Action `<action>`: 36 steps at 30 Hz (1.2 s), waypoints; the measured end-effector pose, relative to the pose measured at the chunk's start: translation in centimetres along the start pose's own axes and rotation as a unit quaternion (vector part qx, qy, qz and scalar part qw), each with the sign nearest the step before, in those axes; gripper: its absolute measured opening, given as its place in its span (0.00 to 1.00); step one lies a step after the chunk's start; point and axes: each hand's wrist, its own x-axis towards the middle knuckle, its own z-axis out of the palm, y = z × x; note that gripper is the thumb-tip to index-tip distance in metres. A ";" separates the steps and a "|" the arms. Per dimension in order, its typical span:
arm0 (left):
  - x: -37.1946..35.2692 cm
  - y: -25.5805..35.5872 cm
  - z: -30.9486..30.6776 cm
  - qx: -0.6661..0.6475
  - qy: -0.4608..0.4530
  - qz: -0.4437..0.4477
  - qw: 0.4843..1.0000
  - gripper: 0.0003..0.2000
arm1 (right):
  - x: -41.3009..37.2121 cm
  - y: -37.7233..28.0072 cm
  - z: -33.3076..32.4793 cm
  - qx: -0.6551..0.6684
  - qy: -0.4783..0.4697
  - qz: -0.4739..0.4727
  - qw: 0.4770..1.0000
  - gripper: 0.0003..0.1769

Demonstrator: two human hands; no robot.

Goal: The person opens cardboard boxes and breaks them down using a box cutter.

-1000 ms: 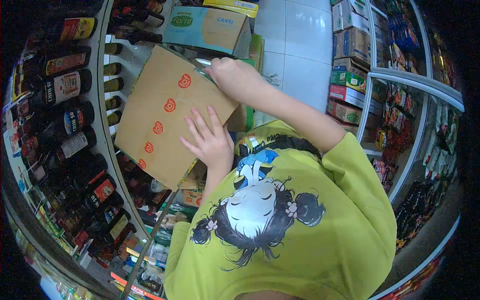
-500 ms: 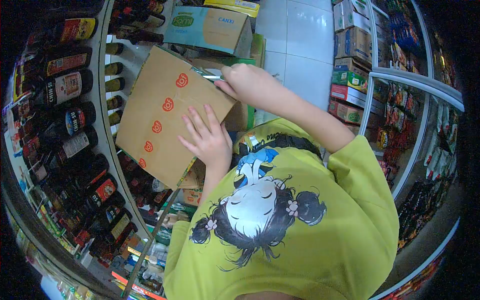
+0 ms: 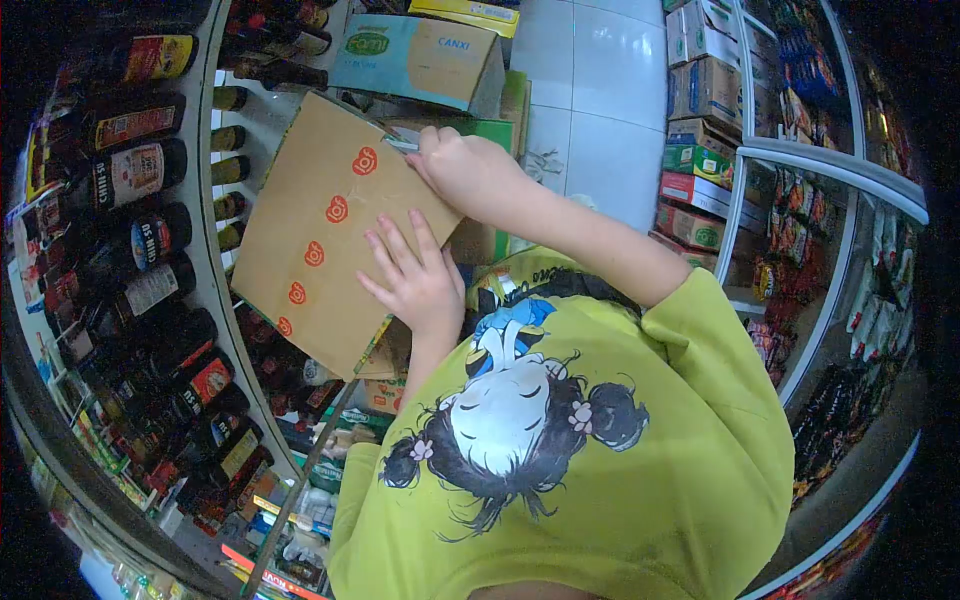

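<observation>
A brown cardboard box [image 3: 325, 270] with a row of red round logos along its top face lies tilted before me. My left hand [image 3: 420, 280] rests on this face, fingers spread flat, pressing the cardboard near its close side. At the box's far right edge, my right hand [image 3: 460, 170] is closed around a cutter [image 3: 403, 146]; only a slim, silvery bit of it shows past the fingers. Its tip lies along the box edge, and the handle is hidden in my fist.
Shelves of dark sauce bottles [image 3: 160, 240] run down the left. Behind the box stands a blue-and-brown carton [image 3: 415, 60]. Stacked cartons [image 3: 700, 160] and a metal-framed rack of packets [image 3: 790, 220] line the right, beyond the tiled floor [image 3: 610, 90].
My right hand has moved left along the box's edge with the cutter, away from the near right corner. My left hand and the box have stayed almost still.
</observation>
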 end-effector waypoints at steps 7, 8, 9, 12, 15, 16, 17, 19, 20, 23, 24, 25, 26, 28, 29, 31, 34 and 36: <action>0.1 0.0 -0.1 0.002 0.000 0.000 1.000 0.28 | 0.3 -0.4 0.9 0.001 -0.016 0.045 0.999 0.15; 0.1 0.1 -0.2 0.003 -0.004 -0.006 1.000 0.28 | 0.3 -0.5 1.0 0.008 -0.011 0.049 0.999 0.15; 0.1 0.1 -0.2 0.003 -0.005 -0.005 1.000 0.28 | 0.3 -0.5 1.0 0.008 -0.011 0.049 0.999 0.15; 0.1 0.1 -0.2 0.008 -0.004 -0.001 1.000 0.28 | 0.5 -0.5 0.8 0.011 -0.018 0.048 0.999 0.15; 0.2 0.0 -0.2 0.001 -0.002 -0.003 1.000 0.28 | 0.6 -0.4 0.8 0.011 -0.026 0.049 0.998 0.15; 0.2 0.0 -0.2 0.008 -0.003 0.001 1.000 0.28 | 0.6 -0.3 1.0 0.023 -0.019 0.043 0.999 0.15; 0.3 0.0 -0.1 0.015 -0.004 0.004 1.000 0.29 | 0.6 -0.2 1.2 0.035 -0.011 0.036 0.999 0.15; 0.3 -0.1 -0.1 0.017 -0.004 0.005 1.000 0.29 | 0.7 -0.1 0.7 0.046 -0.012 0.026 0.999 0.15; 0.3 -0.1 -0.1 0.019 -0.004 0.006 1.000 0.29 | 0.8 0.0 0.6 0.057 -0.014 0.016 0.998 0.15; 0.2 -0.2 0.0 0.008 -0.003 -0.002 1.000 0.26 | 1.0 0.2 0.6 0.074 -0.035 0.010 0.997 0.15; 0.2 -0.2 0.0 0.007 -0.003 -0.002 1.000 0.26 | 1.0 0.3 0.7 0.073 -0.035 0.011 0.997 0.15; 0.2 -0.2 0.1 0.007 -0.001 -0.001 1.000 0.26 | 1.1 0.5 0.9 0.080 -0.041 0.009 0.996 0.15; 0.2 -0.2 0.0 0.007 0.001 0.000 1.000 0.26 | 1.1 0.5 0.9 0.086 -0.047 0.006 0.995 0.15; 0.2 -0.2 -0.1 0.007 0.001 0.001 1.000 0.26 | 1.1 0.5 0.9 0.086 -0.047 0.011 0.995 0.15; 0.2 -0.1 -0.2 0.008 0.001 0.001 1.000 0.27 | 1.1 0.4 0.9 0.087 -0.047 0.014 0.995 0.15; 0.2 -0.1 -0.1 0.008 0.006 0.001 1.000 0.27 | 1.1 0.4 1.1 0.100 -0.057 0.030 0.993 0.15; 0.2 -0.2 0.0 0.017 0.011 0.004 1.000 0.27 | 1.3 0.3 1.3 0.122 -0.062 0.047 0.989 0.15; 0.2 -0.3 0.0 0.026 0.010 0.008 1.000 0.27 | 1.4 0.3 1.2 0.129 -0.057 0.050 0.989 0.15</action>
